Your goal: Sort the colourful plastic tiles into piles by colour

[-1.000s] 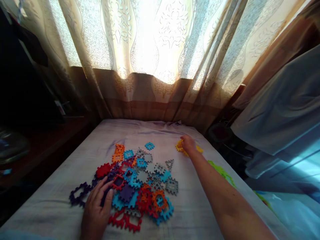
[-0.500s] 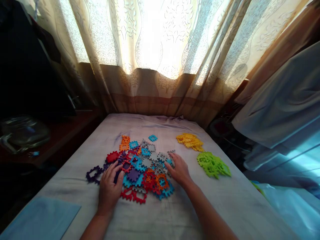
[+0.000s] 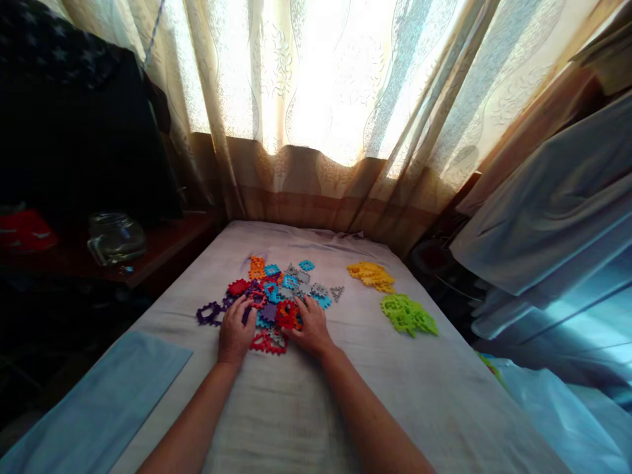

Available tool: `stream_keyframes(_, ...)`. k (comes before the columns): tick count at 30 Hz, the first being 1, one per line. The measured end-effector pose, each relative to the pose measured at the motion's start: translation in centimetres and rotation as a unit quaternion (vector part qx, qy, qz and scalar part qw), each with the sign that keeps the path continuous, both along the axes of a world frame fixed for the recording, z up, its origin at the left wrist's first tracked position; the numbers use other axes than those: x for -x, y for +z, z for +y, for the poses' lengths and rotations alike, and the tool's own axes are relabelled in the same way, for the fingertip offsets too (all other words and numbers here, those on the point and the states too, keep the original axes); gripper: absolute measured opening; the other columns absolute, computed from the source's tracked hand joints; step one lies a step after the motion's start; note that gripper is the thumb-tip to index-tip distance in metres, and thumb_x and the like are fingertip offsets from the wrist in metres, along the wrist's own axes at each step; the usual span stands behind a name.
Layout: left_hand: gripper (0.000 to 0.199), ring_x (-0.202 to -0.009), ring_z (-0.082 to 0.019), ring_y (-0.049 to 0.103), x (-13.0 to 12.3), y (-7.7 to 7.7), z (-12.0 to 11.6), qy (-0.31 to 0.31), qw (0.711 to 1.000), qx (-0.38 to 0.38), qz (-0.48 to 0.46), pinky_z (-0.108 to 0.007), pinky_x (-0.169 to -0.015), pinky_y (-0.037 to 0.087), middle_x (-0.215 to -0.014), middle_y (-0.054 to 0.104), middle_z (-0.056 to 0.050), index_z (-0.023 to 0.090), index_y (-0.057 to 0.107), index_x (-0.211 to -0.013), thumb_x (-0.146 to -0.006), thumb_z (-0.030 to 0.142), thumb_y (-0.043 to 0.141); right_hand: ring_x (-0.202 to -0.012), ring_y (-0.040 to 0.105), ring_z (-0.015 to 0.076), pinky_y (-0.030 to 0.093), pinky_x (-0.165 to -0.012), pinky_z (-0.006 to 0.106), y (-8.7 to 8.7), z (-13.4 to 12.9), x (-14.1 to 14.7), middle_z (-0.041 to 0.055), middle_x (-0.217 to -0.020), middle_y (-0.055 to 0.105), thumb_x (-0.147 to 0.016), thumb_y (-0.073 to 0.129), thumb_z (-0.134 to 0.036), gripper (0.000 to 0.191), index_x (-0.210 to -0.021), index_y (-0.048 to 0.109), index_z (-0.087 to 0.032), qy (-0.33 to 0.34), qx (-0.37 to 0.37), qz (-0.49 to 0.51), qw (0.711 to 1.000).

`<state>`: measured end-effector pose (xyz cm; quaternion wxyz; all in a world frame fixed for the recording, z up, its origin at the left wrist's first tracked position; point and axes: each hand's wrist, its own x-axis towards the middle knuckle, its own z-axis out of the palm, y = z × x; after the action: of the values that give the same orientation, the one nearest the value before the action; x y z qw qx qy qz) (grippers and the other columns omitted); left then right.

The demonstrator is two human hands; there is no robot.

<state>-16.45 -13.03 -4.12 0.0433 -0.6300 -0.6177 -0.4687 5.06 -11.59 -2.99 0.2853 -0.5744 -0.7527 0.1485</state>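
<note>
A mixed heap of toothed plastic building pieces in purple, red, blue, grey and orange lies on the sheet. My left hand [image 3: 236, 334] rests on the heap's left side with fingers apart, beside a dark purple piece [image 3: 208, 313]. On the right side, my right hand [image 3: 312, 326] spreads its fingers over the heap, next to a red piece [image 3: 285, 313]; its palm hides some pieces below. Between the hands sits a purple square [image 3: 269, 311]. A grey triangular piece [image 3: 337, 293] lies apart to the right, and a blue piece [image 3: 307, 265] sits at the back.
A yellow pile [image 3: 371, 275] and a green pile [image 3: 409, 315] of similar pieces lie to the right. A light blue cloth [image 3: 123, 388] covers the front left. Curtains [image 3: 306, 178] hang behind, clothes [image 3: 553, 191] at right, and a glass jar [image 3: 117, 237] stands left.
My right hand has moved left and nearer, from the grey pieces to the red and orange ones. My left hand stays on the heap's left side. The camera view has shifted leftward.
</note>
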Motion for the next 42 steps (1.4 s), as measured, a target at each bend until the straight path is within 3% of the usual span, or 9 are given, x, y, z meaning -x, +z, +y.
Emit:
stream_keyframes(5, 0.032, -0.114, -0.027, 0.061, 0.2, 0.0, -1.6, 0.005, 1.000, -0.014, 0.013, -0.045, -0.100, 0.048, -0.122, 0.065, -0.014, 0.018, 0.067, -0.104, -0.091, 0.036, 0.045, -0.116, 0.061, 0.0277, 0.047, -0.101, 0.045, -1.5, 0.1, -1.6, 0.0156, -0.123, 0.065, -0.082, 0.053, -0.053, 0.055, -0.120, 0.065, -0.015, -0.085, -0.027, 0.292, 0.952)
stream_keyframes(9, 0.031, -0.125, -0.031, 0.054, -0.7, -0.1, -5.1, -0.035, 0.994, -0.005, 0.100, -0.056, -0.107, 0.039, -0.130, 0.062, -0.012, 0.022, 0.066, -0.113, -0.089, 0.038, 0.052, -0.105, 0.065, 0.0243, 0.053, -0.092, 0.040, -2.8, -2.3, -4.3, 0.0109, -0.109, 0.072, -0.081, 0.055, -0.053, 0.042, -0.100, 0.072, -0.019, -0.089, -0.053, 0.370, 0.923)
stream_keyframes(14, 0.032, -0.134, -0.030, 0.045, -2.2, 0.1, -9.4, -0.163, 0.955, 0.034, 0.244, -0.058, -0.112, 0.031, -0.138, 0.058, -0.007, 0.029, 0.064, -0.119, -0.088, 0.034, 0.056, -0.097, 0.067, 0.0221, 0.056, -0.081, 0.034, -3.0, -4.7, -5.4, 0.0087, -0.101, 0.074, -0.081, 0.055, -0.046, 0.032, -0.088, 0.073, -0.021, -0.079, -0.062, 0.359, 0.928)
stream_keyframes(16, 0.029, -0.131, -0.028, 0.048, -2.6, 0.3, -10.3, -0.181, 0.947, 0.044, 0.262, -0.056, -0.112, 0.033, -0.134, 0.061, -0.005, 0.028, 0.065, -0.116, -0.089, 0.031, 0.056, -0.090, 0.068, 0.0208, 0.056, -0.077, 0.033, -2.7, -5.1, -5.4, 0.0071, -0.094, 0.074, -0.081, 0.053, -0.041, 0.029, -0.087, 0.073, -0.021, -0.079, -0.063, 0.339, 0.935)
stream_keyframes(19, 0.028, -0.126, -0.027, 0.053, -2.8, 0.3, -10.6, -0.178, 0.947, 0.039, 0.265, -0.051, -0.108, 0.040, -0.128, 0.065, -0.006, 0.026, 0.066, -0.115, -0.090, 0.030, 0.054, -0.083, 0.068, 0.0192, 0.055, -0.077, 0.032, -2.2, -5.5, -5.1, 0.0058, -0.089, 0.074, -0.083, 0.050, -0.033, 0.027, -0.088, 0.073, -0.021, -0.058, -0.070, 0.267, 0.960)
stream_keyframes(23, 0.035, -0.129, -0.027, 0.050, -3.0, 0.4, -10.5, -0.177, 0.945, 0.018, 0.275, -0.049, -0.110, 0.039, -0.133, 0.061, -0.007, 0.024, 0.063, -0.122, -0.088, 0.028, 0.054, -0.097, 0.064, 0.0215, 0.050, -0.091, 0.035, -1.2, -6.6, -4.1, 0.0080, -0.102, 0.071, -0.081, 0.055, -0.023, 0.027, -0.102, 0.073, -0.022, -0.041, -0.115, 0.089, 0.988)
stream_keyframes(28, 0.050, -0.136, -0.029, 0.041, -3.4, 0.6, -10.1, -0.235, 0.913, 0.030, 0.333, -0.054, -0.113, 0.031, -0.145, 0.052, -0.003, 0.030, 0.049, -0.139, -0.089, 0.033, 0.055, -0.107, 0.058, 0.0262, 0.045, -0.094, 0.038, 0.1, -7.8, -2.7, 0.0102, -0.113, 0.066, -0.077, 0.067, -0.026, 0.030, -0.108, 0.071, -0.025, -0.071, -0.116, -0.058, 0.989)
stream_keyframes(33, 0.058, -0.138, -0.029, 0.040, -3.6, 0.4, -9.3, -0.254, 0.900, 0.048, 0.351, -0.055, -0.115, 0.027, -0.146, 0.051, -0.004, 0.027, 0.042, -0.145, -0.090, 0.041, 0.055, -0.102, 0.060, 0.0234, 0.045, -0.091, 0.035, 0.0, -7.9, -2.8, 0.0083, -0.107, 0.066, -0.078, 0.067, -0.023, 0.009, -0.087, 0.068, -0.022, -0.032, -0.123, -0.041, 0.991)
stream_keyframes(42, 0.041, -0.125, -0.028, 0.051, -4.2, 0.5, -9.3, -0.153, 0.944, 0.027, 0.291, -0.057, -0.113, 0.026, -0.130, 0.062, -0.008, 0.026, 0.057, -0.129, -0.088, 0.031, 0.055, -0.093, 0.061, 0.0194, 0.049, -0.084, 0.031, -0.5, -6.9, -4.3, 0.0054, -0.096, 0.065, -0.076, 0.065, -0.021, 0.003, -0.077, 0.062, -0.023, 0.023, -0.176, 0.096, 0.980)
